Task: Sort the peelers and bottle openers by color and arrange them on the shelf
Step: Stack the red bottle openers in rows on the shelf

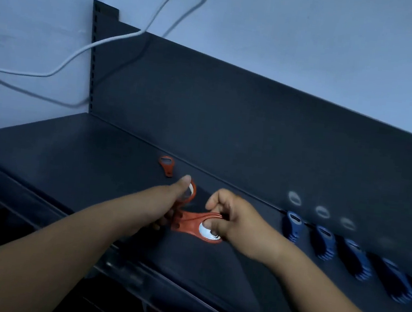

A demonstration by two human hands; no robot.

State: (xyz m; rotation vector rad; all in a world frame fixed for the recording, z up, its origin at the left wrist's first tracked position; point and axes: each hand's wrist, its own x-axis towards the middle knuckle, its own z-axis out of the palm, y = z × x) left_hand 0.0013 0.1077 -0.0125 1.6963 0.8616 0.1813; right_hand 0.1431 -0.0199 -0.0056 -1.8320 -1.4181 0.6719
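The orange group is being laid out on the shelf. The left hand grips one orange opener, its fingers curled round the handle and the thumb lying up along it, the ring end raised off the surface. Just beside it, the right hand pinches a fanned orange bunch between thumb and fingers, low over the shelf (whether it touches the surface I cannot tell). A lone orange opener lies flat farther left, near the back panel, well apart from the blue stacks lined up to the right. The step looks like peeling singles from the bunch. Next, the held piece probably wants setting down near the lone one, clear of the blue row.
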